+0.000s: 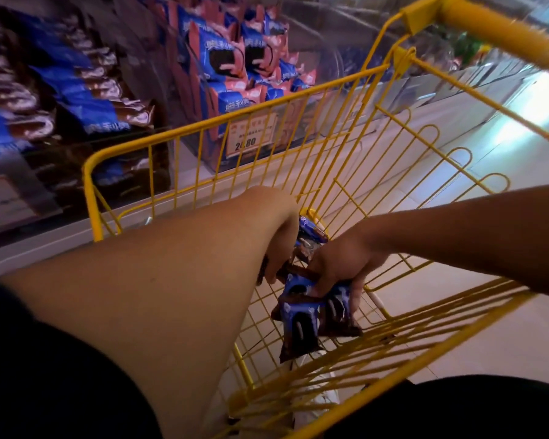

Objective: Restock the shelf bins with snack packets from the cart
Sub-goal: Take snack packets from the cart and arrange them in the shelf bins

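Both hands inside yellow cart [203,134].
Left hand [279,248] fingers clenched on brown-blue snack packets [301,324] at cart floor; right hand [343,264] grasps same cluster. Shelf bins [235,90] at 12 o'clock.

Hands [339,264] gripping packets [301,315] in cart [298,103]

Left hand [279,245] fingers hidden behind its own wrist. Shelf packets [45,90] at left motion-blurred. Price tag [250,134] partly illegible behind the cart [171,136] wires.

Price tag [251,134] on shelf bin reads "80".
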